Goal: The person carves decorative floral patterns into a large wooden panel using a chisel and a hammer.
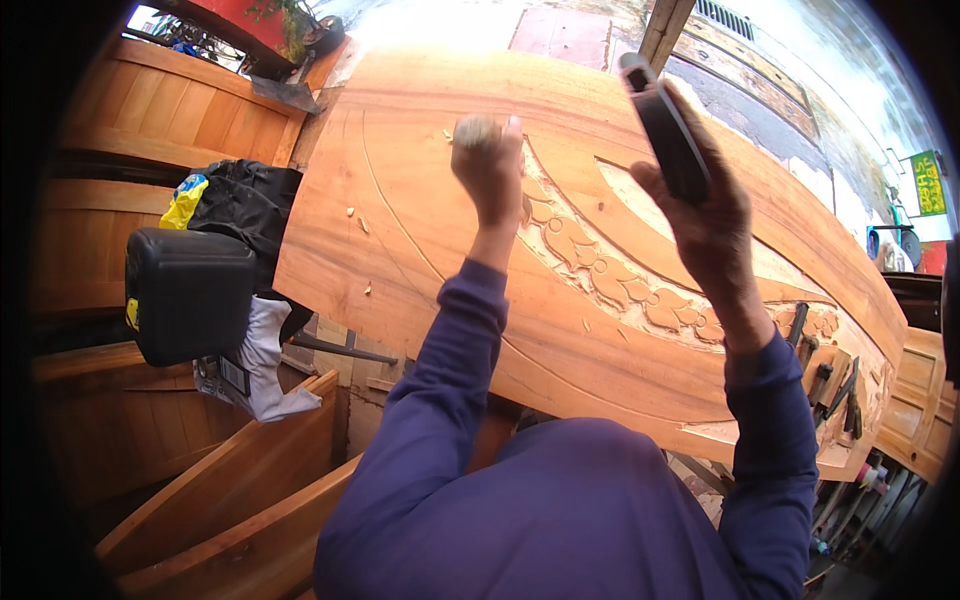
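Observation:
A large wooden panel (pixel 380 200) carries a carved band (pixel 620 280) of leafy shapes along a curve, with pale shavings scattered on it. My left hand (pixel 487 180) is closed around a tool with a pale, rounded handle top (pixel 476 135), over the upper end of the carving; the tool's lower part is hidden. My right hand (pixel 715 210) grips a dark, bar-shaped striking tool (pixel 668 130), raised to the right of my left hand. Several chisels and other hand tools (pixel 825 385) lie on the panel's right part.
A black hard case (pixel 188 295), black cloth (pixel 240 205) and pale cloth (pixel 265 340) are left of the panel. Wooden doors (pixel 190 95) stand at the left, boards (pixel 230 480) at lower left, and another panelled piece (pixel 920 390) at the far right. A wooden post (pixel 660 30) rises behind.

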